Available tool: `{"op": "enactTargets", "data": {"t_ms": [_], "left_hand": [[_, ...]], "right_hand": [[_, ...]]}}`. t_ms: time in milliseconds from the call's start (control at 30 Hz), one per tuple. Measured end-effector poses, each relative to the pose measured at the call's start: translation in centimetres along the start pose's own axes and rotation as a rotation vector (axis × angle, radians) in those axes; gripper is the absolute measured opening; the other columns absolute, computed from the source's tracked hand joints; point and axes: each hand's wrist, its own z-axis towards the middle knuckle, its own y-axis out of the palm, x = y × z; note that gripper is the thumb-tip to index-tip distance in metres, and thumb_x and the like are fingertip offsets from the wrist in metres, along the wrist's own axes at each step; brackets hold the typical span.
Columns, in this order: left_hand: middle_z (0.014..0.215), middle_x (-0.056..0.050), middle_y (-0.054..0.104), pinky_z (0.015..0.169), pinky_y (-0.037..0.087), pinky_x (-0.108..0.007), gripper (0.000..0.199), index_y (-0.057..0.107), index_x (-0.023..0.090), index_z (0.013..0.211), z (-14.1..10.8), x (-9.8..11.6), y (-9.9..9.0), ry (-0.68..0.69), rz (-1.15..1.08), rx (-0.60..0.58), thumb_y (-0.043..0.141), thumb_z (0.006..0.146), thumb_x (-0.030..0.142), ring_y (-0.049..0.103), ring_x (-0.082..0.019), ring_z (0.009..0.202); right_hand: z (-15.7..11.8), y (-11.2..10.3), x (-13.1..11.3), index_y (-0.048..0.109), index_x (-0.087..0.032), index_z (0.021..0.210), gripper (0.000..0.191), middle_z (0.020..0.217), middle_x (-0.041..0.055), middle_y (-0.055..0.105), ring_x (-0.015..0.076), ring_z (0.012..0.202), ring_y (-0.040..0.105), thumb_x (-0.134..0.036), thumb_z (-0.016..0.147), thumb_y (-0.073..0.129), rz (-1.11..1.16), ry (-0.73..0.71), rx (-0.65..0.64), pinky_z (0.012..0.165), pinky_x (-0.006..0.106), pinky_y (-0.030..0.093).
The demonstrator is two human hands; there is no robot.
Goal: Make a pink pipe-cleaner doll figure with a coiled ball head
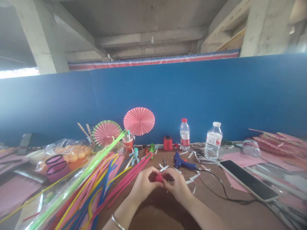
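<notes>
Red piece: one, small, crumpled or wound, probably thread or paper (blur hides which); held just above the worktop (153, 209), in the gap where the two hands meet.
Bearing from fingers: directly between the two sets of tips, to the right of the left fingers and to the left of the right fingers.
Long axis: none to be made out; the outline reads as roundish.
Nearer hand: neither by much; the piece lies slightly more within the left curl.
Left hand (143, 182): thumb and forefinger bent in a loop, tips closed on the red piece (158, 178); forearm rising from the lower edge, slanting inward; bangle (117, 222) at the wrist.
Right hand (177, 184): mirror pose, thumb and forefinger tips pinched on the piece's right side; forearm slanting in from the lower right.
Beyond the hands: glue gun (184, 163), blue, lying ahead and to the right, its nozzle end apart from the fingers; red spool (168, 143) farther back, upright.
Left flank: pink stems (129, 177), a long bundle running diagonally, near the left hand.
Right flank: white scraps (192, 179), strewn beside the right hand; phone (249, 180), flat, well apart.
</notes>
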Motion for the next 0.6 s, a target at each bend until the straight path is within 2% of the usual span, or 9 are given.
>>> {"op": "enactTargets", "data": {"t_ms": [200,600], "left_hand": [[0.086,-0.007,0.069,0.075,0.047,-0.033,0.02,0.065,0.016,0.079,-0.25,1.11,-0.26,0.006,-0.016,-0.028,0.067,0.061,0.01,0.063,-0.023,0.081],[0.089,-0.007,0.068,0.077,0.047,-0.033,0.024,0.064,0.015,0.08,0.12,0.45,-0.56,-0.001,-0.063,-0.04,0.068,0.057,0.006,0.063,-0.023,0.083]], "right_hand": [[0.04,0.42,0.53,0.059,-0.017,0.077,0.012,0.07,0.0009,0.061,0.015,0.064,0.057,-0.011,0.068,0.053,0.061,0.029,0.012,0.061,0.024,0.046],[0.15,0.36,0.42,0.059,-0.017,0.074,0.009,0.067,-0.0001,0.059,0.0144,0.062,0.056,-0.014,0.067,0.055,0.108,0.038,-0.018,0.058,0.024,0.045]]}}
